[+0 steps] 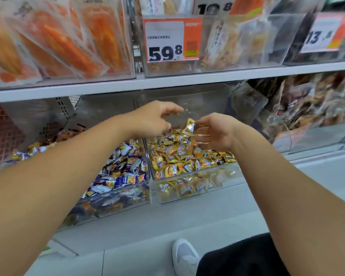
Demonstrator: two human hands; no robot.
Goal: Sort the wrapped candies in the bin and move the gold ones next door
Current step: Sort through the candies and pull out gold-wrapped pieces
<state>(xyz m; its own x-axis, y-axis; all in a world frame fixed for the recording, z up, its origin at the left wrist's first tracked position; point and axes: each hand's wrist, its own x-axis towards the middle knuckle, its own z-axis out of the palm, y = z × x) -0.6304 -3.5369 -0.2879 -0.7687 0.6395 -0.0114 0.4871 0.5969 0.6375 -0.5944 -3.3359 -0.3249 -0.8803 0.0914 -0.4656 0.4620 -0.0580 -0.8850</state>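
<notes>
Above the back edge of the clear plastic gold-candy bin (197, 188), the right hand (215, 132) pinches a light, crinkly, slippery gold foil-wrapped candy (189, 126) by its wrapper edge, while the left hand (153, 118) hovers loosely released.

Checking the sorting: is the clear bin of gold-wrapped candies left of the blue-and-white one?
No, the clear bin of gold-wrapped candies sits right of the blue-and-white-wrapped bin.
</notes>
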